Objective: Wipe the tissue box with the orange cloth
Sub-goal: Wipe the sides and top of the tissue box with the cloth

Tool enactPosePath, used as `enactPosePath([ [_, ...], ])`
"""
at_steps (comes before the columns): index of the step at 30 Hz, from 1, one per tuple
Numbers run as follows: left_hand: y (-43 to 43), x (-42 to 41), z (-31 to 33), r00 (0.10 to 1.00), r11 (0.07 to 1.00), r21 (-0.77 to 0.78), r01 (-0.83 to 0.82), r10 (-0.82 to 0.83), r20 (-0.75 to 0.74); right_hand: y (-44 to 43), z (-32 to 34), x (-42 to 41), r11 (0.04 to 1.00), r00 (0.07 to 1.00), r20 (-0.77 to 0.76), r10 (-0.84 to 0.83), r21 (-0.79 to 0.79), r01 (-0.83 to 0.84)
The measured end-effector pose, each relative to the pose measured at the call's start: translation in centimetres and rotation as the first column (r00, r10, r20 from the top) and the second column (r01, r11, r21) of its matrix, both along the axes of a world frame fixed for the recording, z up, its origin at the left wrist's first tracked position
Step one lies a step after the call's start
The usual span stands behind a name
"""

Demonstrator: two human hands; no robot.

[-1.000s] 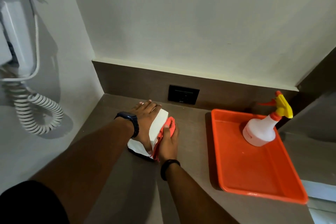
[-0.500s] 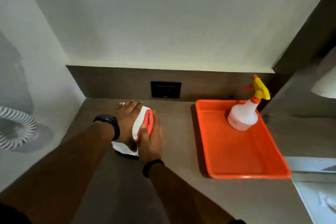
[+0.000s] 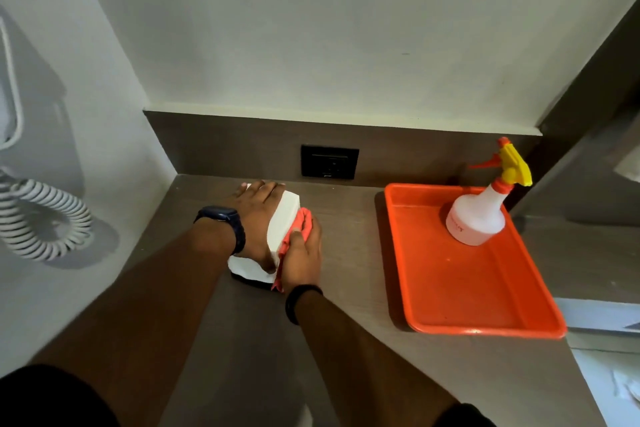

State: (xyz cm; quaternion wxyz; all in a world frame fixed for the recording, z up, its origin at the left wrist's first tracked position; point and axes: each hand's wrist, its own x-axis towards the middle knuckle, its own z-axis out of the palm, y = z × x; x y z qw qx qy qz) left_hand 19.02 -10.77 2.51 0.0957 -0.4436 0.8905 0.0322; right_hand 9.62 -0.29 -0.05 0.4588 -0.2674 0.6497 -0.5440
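Note:
A white tissue box [image 3: 284, 222] sits on the brown counter near the back left corner. My left hand [image 3: 258, 218] lies flat across its top and grips it, a dark watch on the wrist. My right hand [image 3: 302, 255] presses the bunched orange cloth [image 3: 300, 225] against the box's right side. Most of the cloth is hidden under my palm. The box's top and left side are covered by my left hand.
An orange tray [image 3: 464, 288] lies to the right with a white spray bottle [image 3: 479, 215] standing at its back. A black wall socket [image 3: 329, 162] sits behind the box. A coiled white cord [image 3: 41, 218] hangs on the left wall.
My right hand and the cloth slid back and forth slightly along the box's right side. My left hand has stayed on top. The camera has shifted.

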Motion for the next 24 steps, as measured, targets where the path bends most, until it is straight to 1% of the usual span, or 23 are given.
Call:
enactPosePath([
  [1,0.0,0.0,0.1,1.000,1.000,0.000,-0.004,0.004,0.004,0.0,0.1,0.1,1.000,1.000,-0.001,0.001,-0.008,-0.001],
  [4,0.1,0.2,0.2,1.000,1.000,0.020,-0.010,0.010,0.005,0.6,0.6,0.8,0.996,0.992,-0.129,-0.012,-0.093,0.000],
  [6,0.3,0.1,0.5,1.000,1.000,0.029,-0.005,0.005,0.011,0.5,0.4,0.9,0.993,0.982,-0.187,-0.019,-0.115,-0.002],
  [7,0.4,0.0,0.8,1.000,0.999,0.035,-0.006,0.005,0.020,0.2,0.2,0.8,0.995,0.983,-0.180,-0.022,-0.101,0.004],
  [8,0.5,-0.1,1.0,1.000,0.999,0.042,-0.009,0.008,0.030,-0.1,0.0,0.6,0.998,0.990,-0.139,-0.024,-0.067,0.015],
  [10,0.7,-0.3,1.4,0.999,0.999,0.047,-0.015,0.013,0.040,-0.5,-0.1,0.3,0.999,0.999,0.006,-0.036,0.026,0.036],
  [11,0.8,-0.4,1.6,0.999,0.999,0.044,-0.014,0.012,0.044,-0.6,0.0,0.2,0.997,0.998,0.051,-0.047,0.057,0.044],
  [12,0.8,-0.4,1.7,0.999,0.999,0.039,-0.013,0.012,0.048,-0.7,0.1,0.3,0.997,0.997,0.057,-0.053,0.062,0.050],
  [13,0.9,-0.4,1.7,0.999,0.999,0.037,-0.014,0.012,0.052,-0.6,0.3,0.4,0.998,0.998,0.029,-0.055,0.042,0.054],
  [17,0.9,-0.3,1.7,0.999,0.999,0.046,-0.009,0.007,0.039,0.1,0.3,0.7,0.996,0.976,-0.215,-0.035,-0.090,0.016],
  [19,0.9,-0.4,1.8,1.000,0.999,0.041,-0.006,0.005,0.029,-0.1,-0.1,0.5,0.998,0.974,-0.225,-0.029,-0.061,0.016],
  [21,0.8,-0.4,1.8,0.999,0.999,0.037,-0.014,0.013,0.031,-0.5,-0.1,0.4,0.999,0.989,-0.147,-0.026,0.029,0.031],
  [22,0.8,-0.4,1.7,0.999,0.999,0.038,-0.017,0.015,0.035,-0.5,0.1,0.5,0.998,0.991,-0.134,-0.025,0.047,0.032],
  [23,0.8,-0.3,1.6,0.999,0.999,0.042,-0.017,0.016,0.040,-0.3,0.3,0.6,0.999,0.984,-0.175,-0.020,0.026,0.025],
  [24,0.8,-0.2,1.5,0.999,0.999,0.048,-0.019,0.017,0.042,0.0,0.5,0.8,1.000,0.968,-0.249,-0.011,-0.022,0.006],
])
